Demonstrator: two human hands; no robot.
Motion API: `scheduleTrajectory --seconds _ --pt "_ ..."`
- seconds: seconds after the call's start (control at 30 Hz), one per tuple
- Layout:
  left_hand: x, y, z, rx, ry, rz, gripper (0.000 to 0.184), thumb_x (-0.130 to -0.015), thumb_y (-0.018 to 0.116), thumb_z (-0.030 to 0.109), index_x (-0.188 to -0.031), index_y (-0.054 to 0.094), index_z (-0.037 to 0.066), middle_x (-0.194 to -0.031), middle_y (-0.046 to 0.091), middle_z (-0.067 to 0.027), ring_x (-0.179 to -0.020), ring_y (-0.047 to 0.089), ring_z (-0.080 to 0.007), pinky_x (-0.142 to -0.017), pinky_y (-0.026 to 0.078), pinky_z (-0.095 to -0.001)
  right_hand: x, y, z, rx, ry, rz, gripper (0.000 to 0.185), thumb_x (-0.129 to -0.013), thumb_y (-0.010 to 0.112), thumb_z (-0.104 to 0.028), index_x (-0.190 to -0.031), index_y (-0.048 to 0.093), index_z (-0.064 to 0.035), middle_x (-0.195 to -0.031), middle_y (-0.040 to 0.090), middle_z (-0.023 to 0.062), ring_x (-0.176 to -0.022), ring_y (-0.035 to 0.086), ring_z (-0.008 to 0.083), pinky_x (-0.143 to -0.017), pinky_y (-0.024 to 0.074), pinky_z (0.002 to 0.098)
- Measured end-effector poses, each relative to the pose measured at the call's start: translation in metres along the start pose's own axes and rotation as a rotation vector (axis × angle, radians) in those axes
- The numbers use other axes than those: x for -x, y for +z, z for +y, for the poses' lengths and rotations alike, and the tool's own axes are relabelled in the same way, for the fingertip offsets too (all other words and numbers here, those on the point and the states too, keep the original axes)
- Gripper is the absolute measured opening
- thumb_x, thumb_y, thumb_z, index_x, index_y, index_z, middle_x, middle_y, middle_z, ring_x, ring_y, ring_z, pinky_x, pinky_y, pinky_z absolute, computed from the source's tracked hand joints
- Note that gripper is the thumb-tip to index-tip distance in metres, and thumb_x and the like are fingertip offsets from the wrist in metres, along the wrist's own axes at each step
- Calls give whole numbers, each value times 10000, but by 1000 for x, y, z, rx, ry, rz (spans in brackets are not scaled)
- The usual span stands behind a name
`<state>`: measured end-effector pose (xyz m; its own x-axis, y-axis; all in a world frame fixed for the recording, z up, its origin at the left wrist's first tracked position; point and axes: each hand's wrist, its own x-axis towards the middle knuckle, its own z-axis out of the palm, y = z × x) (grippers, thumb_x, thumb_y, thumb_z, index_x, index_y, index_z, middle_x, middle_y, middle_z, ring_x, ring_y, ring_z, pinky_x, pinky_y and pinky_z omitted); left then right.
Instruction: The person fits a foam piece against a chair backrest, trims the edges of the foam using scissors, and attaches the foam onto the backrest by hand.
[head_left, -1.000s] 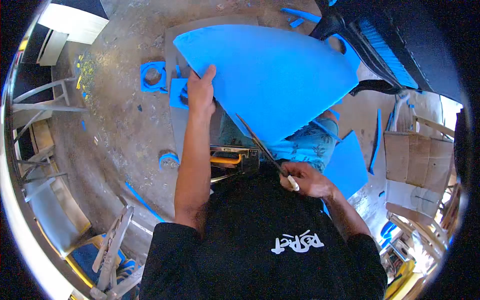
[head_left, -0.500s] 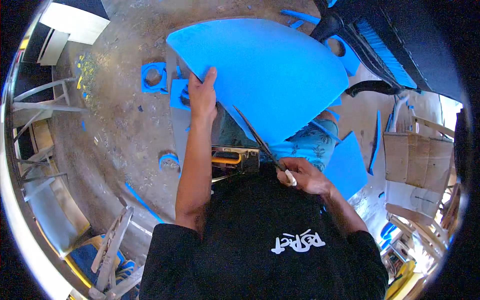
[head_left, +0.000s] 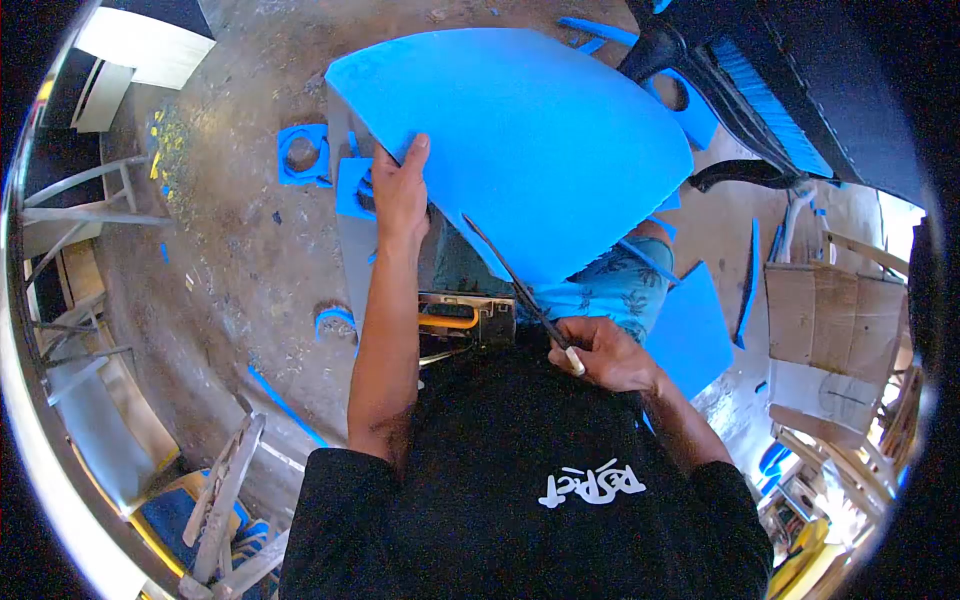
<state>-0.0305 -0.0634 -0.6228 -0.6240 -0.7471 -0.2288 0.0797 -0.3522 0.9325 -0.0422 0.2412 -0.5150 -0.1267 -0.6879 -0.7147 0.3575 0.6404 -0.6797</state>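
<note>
Because the tip of the long dark blade [head_left: 498, 258] points up toward the left hand [head_left: 400, 195] in the head view, a slip could cut that hand or its wrist. The left hand is closed on the edge of the big blue sheet [head_left: 540, 150], with its thumb on top and its other fingers out of sight. The right hand [head_left: 605, 355] is curled tight round the blade's pale handle [head_left: 575, 362], close to the black shirt [head_left: 520, 450].

The sheet is up in front of the person, partly over the patterned shorts [head_left: 630, 290]. The blade lies by its lower left edge, but I can't tell if it bites into it. Only one hand grips that wide sheet, by one side, so the far end could swing or droop. If it did, the blade might go crooked and tear the edge. Pushing too hard could make the blade jump, maybe into a leg. A flat blue piece [head_left: 693, 330] is just beside the shorts, so the sheet could bump it if it tipped that way.
</note>
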Motion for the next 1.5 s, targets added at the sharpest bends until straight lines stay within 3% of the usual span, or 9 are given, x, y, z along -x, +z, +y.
scheduleTrajectory --seconds 0.13,0.23,0.4,0.57,0.73,0.83,1.13,1.2,1.5 --pt "6 6 11 37 -25 20 387 -923 658 77 -1281 537 -8 -1213 619 -102 -1069 588 -211 -940 468 -360 -5 -1 3 8 -1 5 305 -920 674 -311 -799 565 -52 -674 459 -35 -653 402 82 -561 317 296" --pt "10 9 14 5 -37 34 378 -924 653 75 -1274 542 -11 -1217 616 -105 -1066 586 -208 -936 467 -356 -14 -3 5 -97 -41 -8 272 -927 657 -286 -784 536 -89 -621 457 -61 -525 406 38 -461 271 233" --pt "6 4 9 -49 4 -13 435 -929 645 101 -1329 505 7 -1270 593 -124 -1119 574 -253 -981 456 -407 -25 -2 -6 -108 -49 -10 265 -933 648 -287 -794 535 -92 -622 448 -59 -501 390 34 -445 268 223" --pt "6 9 17 1 1 2 348 -928 659 101 -1242 559 -9 -1199 621 -106 -1044 588 -203 -916 470 -342 -23 -1 -15 -84 -15 2 305 -917 677 -335 -815 592 -61 -672 453 -58 -634 388 53 -534 286 283" --pt "-27 3 25 118 -62 4 465 -907 685 148 -1305 513 -18 -1267 597 -159 -1098 603 -311 -941 507 -470 -22 -1 -22 -49 -24 -22 272 -926 675 -297 -864 621 -37 -709 497 -50 -673 422 58 -569 334 271" --pt "-64 -4 39 178 -210 2 415 -902 674 94 -1268 519 -26 -1189 629 -166 -1041 637 -306 -887 540 -454 -24 1 -19 -66 -44 -26 267 -929 672 -289 -855 614 -39 -708 490 -50 -677 421 61 -576 342 268" --pt "-67 -2 45 120 -101 -49 465 -866 709 94 -1278 530 -26 -1208 633 -182 -1054 636 -339 -926 523 -488 -36 -2 -14 -113 -50 29 330 -921 660 -369 -778 583 -82 -668 445 -55 -631 371 62 -533 265 292" --pt "-67 -2 43 113 -85 -37 455 -866 707 88 -1271 535 -27 -1206 635 -184 -1049 639 -338 -921 527 -484 -36 -2 -28 -142 -84 2 279 -948 626 -289 -764 530 -102 -607 476 -48 -476 420 47 -429 289 234" --pt "-71 -3 45 134 -77 -55 450 -867 712 89 -1269 545 -26 -1212 637 -197 -1037 647 -349 -906 537 -484 -45 -8 -22 -10 -93 18 272 -935 638 -281 -764 528 -100 -613 468 -55 -480 396 41 -428 277 236"
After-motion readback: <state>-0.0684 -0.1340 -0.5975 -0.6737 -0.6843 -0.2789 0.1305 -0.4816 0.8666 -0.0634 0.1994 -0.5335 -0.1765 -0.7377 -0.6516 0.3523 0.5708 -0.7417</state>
